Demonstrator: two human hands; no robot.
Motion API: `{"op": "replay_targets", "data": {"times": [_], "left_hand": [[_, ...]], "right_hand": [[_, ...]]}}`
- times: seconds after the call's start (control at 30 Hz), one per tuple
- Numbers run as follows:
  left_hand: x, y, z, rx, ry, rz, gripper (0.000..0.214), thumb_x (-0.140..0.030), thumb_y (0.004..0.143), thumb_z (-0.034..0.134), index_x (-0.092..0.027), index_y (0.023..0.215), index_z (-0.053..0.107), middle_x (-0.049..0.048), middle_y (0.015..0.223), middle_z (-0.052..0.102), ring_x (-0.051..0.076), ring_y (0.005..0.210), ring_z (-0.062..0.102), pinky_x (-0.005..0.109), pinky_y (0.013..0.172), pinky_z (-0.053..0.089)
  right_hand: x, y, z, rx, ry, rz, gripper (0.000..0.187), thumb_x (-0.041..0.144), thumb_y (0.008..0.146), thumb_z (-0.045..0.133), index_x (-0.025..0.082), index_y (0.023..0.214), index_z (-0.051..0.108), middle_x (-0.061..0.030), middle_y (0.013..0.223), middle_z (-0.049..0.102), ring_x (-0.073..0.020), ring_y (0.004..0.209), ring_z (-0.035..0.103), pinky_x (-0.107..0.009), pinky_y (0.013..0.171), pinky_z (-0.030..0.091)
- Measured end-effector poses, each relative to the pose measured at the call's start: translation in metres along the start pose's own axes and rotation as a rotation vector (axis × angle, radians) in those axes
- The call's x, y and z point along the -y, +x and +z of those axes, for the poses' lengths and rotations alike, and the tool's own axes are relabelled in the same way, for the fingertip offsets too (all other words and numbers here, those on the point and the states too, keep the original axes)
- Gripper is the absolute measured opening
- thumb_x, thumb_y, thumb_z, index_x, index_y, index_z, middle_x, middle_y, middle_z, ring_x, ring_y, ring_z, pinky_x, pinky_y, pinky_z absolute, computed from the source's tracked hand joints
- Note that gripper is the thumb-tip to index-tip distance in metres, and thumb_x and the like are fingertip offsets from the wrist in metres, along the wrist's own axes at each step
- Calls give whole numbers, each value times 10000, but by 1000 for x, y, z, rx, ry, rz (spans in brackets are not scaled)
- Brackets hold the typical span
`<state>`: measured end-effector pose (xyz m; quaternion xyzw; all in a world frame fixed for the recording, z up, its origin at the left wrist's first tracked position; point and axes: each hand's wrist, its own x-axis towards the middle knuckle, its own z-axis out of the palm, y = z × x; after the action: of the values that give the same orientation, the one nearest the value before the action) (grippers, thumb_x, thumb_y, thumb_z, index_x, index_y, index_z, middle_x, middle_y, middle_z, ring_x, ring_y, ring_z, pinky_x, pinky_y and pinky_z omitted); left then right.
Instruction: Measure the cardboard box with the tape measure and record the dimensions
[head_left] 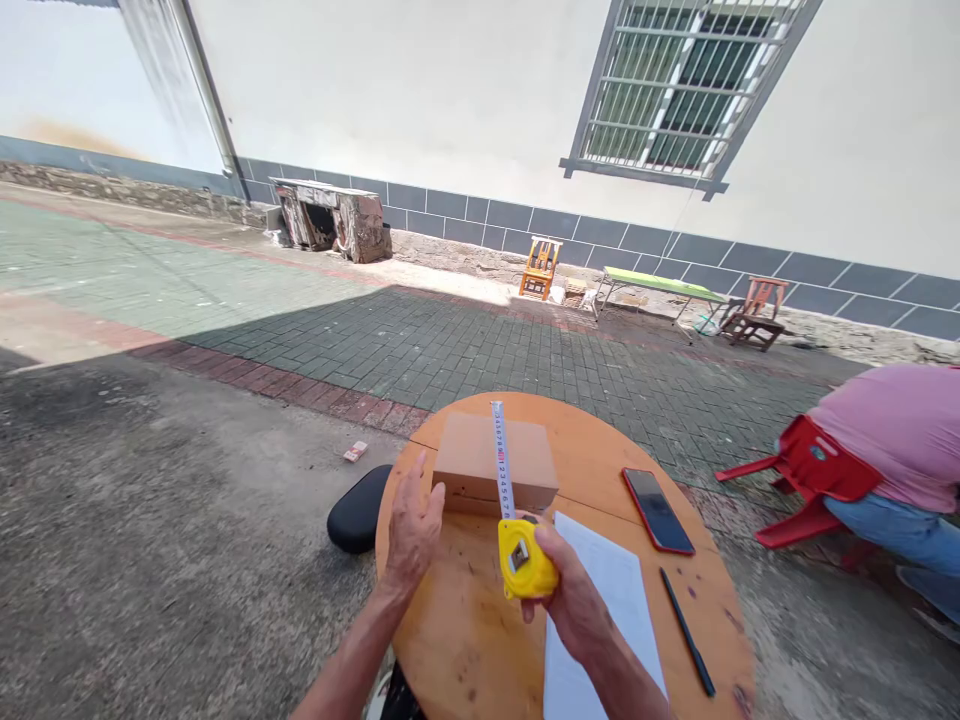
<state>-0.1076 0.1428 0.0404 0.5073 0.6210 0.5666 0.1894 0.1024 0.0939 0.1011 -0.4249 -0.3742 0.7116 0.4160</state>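
Observation:
A brown cardboard box (472, 455) lies on a round wooden table (457, 630). My right hand (574, 590) is closed around a yellow tape measure (525, 560) just in front of the box. Its white blade (500, 455) runs up over the top of the box to the far edge. My left hand (412, 525) rests on the table with fingers together, its fingertips touching the box's near left corner.
A red phone (658, 509), a black pen (688, 632) and a white sheet of paper (600, 610) lie on the table's right side. A person in a pink shirt (900, 430) sits on a red chair (810, 480) at right. A black stool (358, 510) stands left of the table.

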Motion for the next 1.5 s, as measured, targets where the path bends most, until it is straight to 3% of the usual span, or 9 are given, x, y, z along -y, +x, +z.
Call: {"op": "replay_targets", "data": {"times": [0.17, 0.3, 0.43, 0.6, 0.77, 0.9, 1.23, 1.37, 1.5], "left_hand": [[-35, -9, -33, 56, -323, -130, 538, -435, 904, 519, -238, 1396, 431, 110, 1338, 551, 197, 1112, 598, 321, 904, 503], [-50, -15, -45, 127, -576, -272, 525, -489, 830, 617, -203, 1267, 562, 93, 1213, 628, 150, 825, 648, 267, 693, 536], [-48, -28, -45, 144, -561, -373, 435, -474, 726, 735, -129, 987, 685, 37, 823, 685, 114, 628, 598, 222, 574, 501], [-55, -58, -34, 184, -533, -383, 357, -448, 715, 752, -153, 916, 724, 35, 759, 710, 142, 679, 638, 230, 639, 518], [-61, -79, -17, 333, -396, -191, 335, -439, 837, 622, -194, 1040, 727, 83, 1067, 719, 205, 990, 658, 312, 904, 511], [-46, -75, -23, 251, -293, -171, 412, -441, 911, 497, -223, 1234, 633, 74, 1302, 618, 214, 1225, 550, 366, 1070, 410], [1, -112, -30, 286, -103, -25, 267, -364, 879, 527, -218, 973, 730, 92, 1092, 714, 229, 1038, 670, 370, 924, 547], [3, -140, -25, 425, -27, 66, 244, -303, 894, 526, -241, 1041, 711, 89, 1145, 696, 225, 1064, 663, 364, 907, 560], [-9, -163, -13, 544, 22, 214, 238, -247, 887, 526, -257, 1052, 698, 93, 1139, 690, 220, 1036, 669, 344, 859, 580]], "right_hand": [[-2, -49, -24, 244, -350, -18, 607, 563, 675, 701, 223, 1174, 637, -23, 953, 674, -196, 833, 588, -266, 706, 457], [-6, -75, -36, 343, -536, 38, 613, 557, 674, 673, 241, 1199, 637, -24, 1009, 671, -234, 902, 563, -286, 743, 424], [-10, -86, -38, 316, -723, 75, 741, 483, 648, 664, 228, 1332, 541, -35, 1000, 666, -223, 827, 567, -287, 687, 424], [2, -80, -24, 162, -992, -21, 913, 328, 637, 670, 192, 1477, 342, -87, 1178, 635, -257, 992, 584, -352, 872, 432], [25, -49, 2, 89, -1287, -259, 718, 280, 636, 710, 179, 1319, 512, -118, 1210, 646, -288, 1058, 591, -384, 926, 425], [57, -6, 15, 58, -1513, -473, 557, 290, 650, 733, 191, 1179, 591, -96, 1077, 684, -270, 953, 605, -367, 848, 441], [99, 126, 39, 132, -1749, -520, 495, 319, 694, 749, 170, 1152, 636, -103, 1052, 705, -270, 954, 614, -362, 841, 413], [105, 105, 15, 58, -1650, -527, 480, 431, 822, 647, 220, 1249, 591, -64, 1233, 646, -235, 1094, 580, -338, 916, 397], [110, 37, -53, -188, -1573, -439, 295, 344, 942, 448, 198, 1087, 660, -35, 1026, 712, -176, 911, 636, -282, 796, 443]]}}
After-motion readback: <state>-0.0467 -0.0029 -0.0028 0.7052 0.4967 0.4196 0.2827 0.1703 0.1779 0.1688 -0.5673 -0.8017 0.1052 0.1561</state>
